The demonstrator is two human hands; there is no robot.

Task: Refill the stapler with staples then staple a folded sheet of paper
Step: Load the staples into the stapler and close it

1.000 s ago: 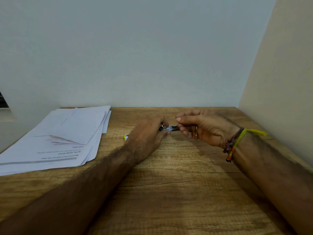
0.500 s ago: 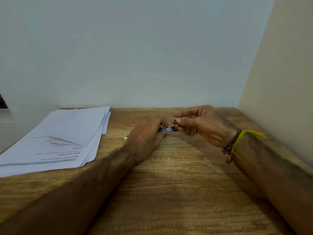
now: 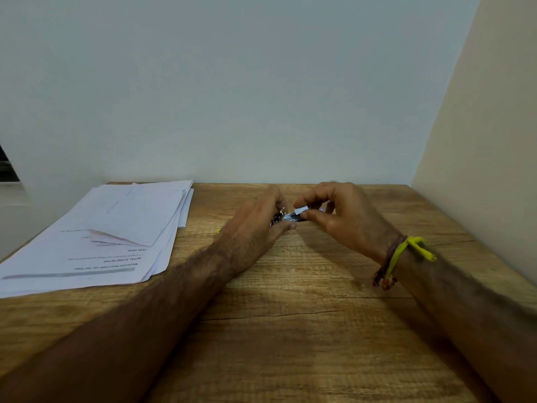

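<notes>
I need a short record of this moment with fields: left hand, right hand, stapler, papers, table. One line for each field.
left hand: left hand grips the stapler, mostly covering it
right hand: right hand pinches a small strip of staples just above the stapler
stapler: stapler, only its metal part shows between the hands
papers: stack of papers lies flat, left of the hands, untouched
table: wooden table
</notes>
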